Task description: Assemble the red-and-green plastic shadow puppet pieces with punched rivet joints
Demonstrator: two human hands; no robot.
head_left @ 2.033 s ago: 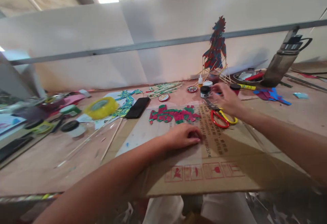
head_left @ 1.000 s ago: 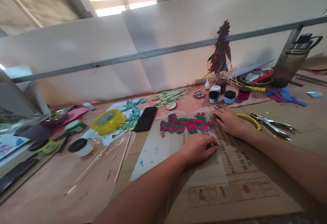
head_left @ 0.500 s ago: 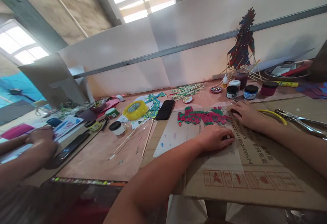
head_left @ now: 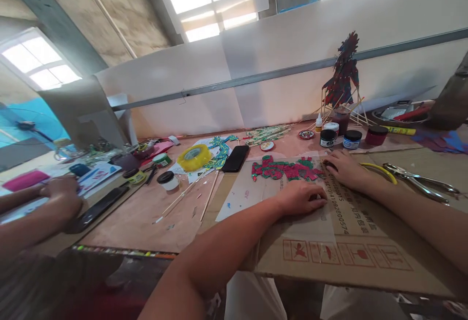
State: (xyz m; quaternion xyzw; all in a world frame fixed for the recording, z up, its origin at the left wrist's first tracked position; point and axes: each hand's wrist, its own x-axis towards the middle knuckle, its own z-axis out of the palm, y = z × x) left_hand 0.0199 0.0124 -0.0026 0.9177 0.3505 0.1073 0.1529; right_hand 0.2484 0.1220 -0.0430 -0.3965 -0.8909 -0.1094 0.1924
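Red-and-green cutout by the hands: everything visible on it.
The red-and-green cutout is a jagged-edged, flat-looking figure, crimson with green patches; material unclear. It lies lengthwise across a translucent sheet over cardboard. The left hand is at its near side, the right hand by its right end; contact can't be told.

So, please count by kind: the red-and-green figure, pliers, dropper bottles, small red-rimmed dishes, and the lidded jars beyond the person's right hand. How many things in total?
Red-and-green figure: 1
Pliers: 1
Dropper bottle: 1
Small red-rimmed dishes: 2
Lidded jars: 4
Total: 9
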